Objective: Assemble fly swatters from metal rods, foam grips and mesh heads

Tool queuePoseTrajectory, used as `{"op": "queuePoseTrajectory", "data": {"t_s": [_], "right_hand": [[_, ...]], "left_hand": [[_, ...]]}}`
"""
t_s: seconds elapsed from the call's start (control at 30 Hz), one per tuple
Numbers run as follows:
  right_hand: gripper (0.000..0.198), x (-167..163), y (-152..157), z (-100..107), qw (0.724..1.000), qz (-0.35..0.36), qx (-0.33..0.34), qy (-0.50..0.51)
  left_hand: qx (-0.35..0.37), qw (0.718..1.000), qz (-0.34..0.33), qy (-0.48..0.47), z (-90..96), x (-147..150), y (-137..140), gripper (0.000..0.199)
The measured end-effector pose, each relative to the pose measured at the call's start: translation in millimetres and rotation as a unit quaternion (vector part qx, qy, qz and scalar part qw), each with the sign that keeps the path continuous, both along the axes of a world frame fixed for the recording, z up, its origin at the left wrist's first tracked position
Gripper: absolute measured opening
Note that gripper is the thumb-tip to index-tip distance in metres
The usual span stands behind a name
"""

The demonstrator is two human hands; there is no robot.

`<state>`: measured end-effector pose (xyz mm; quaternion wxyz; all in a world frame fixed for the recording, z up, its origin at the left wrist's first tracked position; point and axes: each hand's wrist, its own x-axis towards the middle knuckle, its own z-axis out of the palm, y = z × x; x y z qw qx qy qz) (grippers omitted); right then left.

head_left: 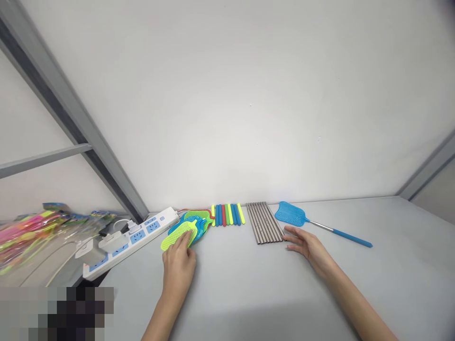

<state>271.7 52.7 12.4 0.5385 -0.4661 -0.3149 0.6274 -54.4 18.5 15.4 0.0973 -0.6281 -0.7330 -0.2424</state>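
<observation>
My left hand point(179, 260) rests its stretched fingers on a yellow-green fly swatter head point(174, 237), the top one of a fanned pile; its thumb is apart from the fingers. Under it lie blue swatter heads point(204, 229) and a green swatter head point(199, 215), with a red edge showing. My right hand point(307, 246) is open, fingers spread, beside a row of metal rods point(265, 222) and close to their near right corner. To the right of the rods lies an assembled blue fly swatter point(292, 214) with a metal shaft and a blue handle point(351, 237).
Coloured handle grips point(227, 215) lie in a row between the swatter heads and rods. A white power strip point(131, 244) with plugs and cables stands at left. Beyond it are plastic-wrapped coloured packages point(39, 227). A white wall point(249, 118) rises behind the grey table point(234, 289).
</observation>
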Motion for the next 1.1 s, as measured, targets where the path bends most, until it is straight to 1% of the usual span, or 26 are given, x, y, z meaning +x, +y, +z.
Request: {"op": "queuePoseTrajectory", "data": {"t_s": [0.1, 0.17, 0.23, 0.3, 0.33, 0.4, 0.5, 0.57, 0.63, 0.73, 0.8, 0.93, 1.03, 1.1], "right_hand": [[0.019, 5, 1, 1, 1.0, -0.005, -0.007, -0.007], [0.02, 9, 2, 0, 1.0, -0.009, -0.013, -0.012], [0.019, 13, 4, -2, 0.999, -0.033, -0.007, -0.023], [0.018, 13, 6, -2, 0.998, -0.059, 0.019, -0.021], [0.017, 13, 6, -2, 0.997, -0.063, 0.032, -0.012], [0.018, 9, 6, -1, 0.998, -0.049, 0.045, 0.014], [0.019, 1, 2, 1, 0.999, -0.014, 0.025, 0.04], [0.02, -4, 0, 2, 0.999, 0.004, 0.014, 0.039], [0.021, -7, -1, 1, 0.999, 0.013, 0.014, 0.031], [0.023, -9, -3, 1, 0.999, 0.008, 0.018, 0.026], [0.027, -10, -4, 1, 0.999, 0.006, 0.028, 0.037], [0.031, -14, -6, 0, 0.995, 0.011, 0.063, 0.071], [0.029, -18, -6, -1, 0.995, 0.026, 0.062, 0.071], [0.03, -19, -6, -2, 0.996, 0.032, 0.058, 0.061]], "left_hand": [[0.056, 0.998, -0.015, -0.036, 4.1, 3, -2, 0.038], [0.118, 0.991, -0.023, -0.061, 8.9, 8, -5, 0.031], [0.189, 0.978, -0.041, -0.074, 13.9, 13, -8, 0.023], [0.256, 0.961, -0.078, -0.072, 17.3, 17, -12, 0.02], [0.281, 0.952, -0.099, -0.069, 18.2, 19, -14, 0.021], [0.315, 0.936, -0.141, -0.066, 18.6, 23, -18, 0.026], [0.339, 0.918, -0.192, -0.074, 17.9, 31, -25, 0.035], [0.322, 0.913, -0.235, -0.083, 17.6, 38, -29, 0.039], [0.282, 0.906, -0.301, -0.094, 17.2, 47, -34, 0.042], [0.183, 0.883, -0.42, -0.1, 16.0, 60, -40, 0.046], [0.132, 0.867, -0.469, -0.101, 14.8, 69, -46, 0.046], [0.078, 0.849, -0.513, -0.099, 12.0, 85, -58, 0.051], [0.088, 0.836, -0.53, -0.112, 10.8, 94, -65, 0.058], [0.106, 0.837, -0.517, -0.147, 11.4, 97, -67, 0.059]]}}
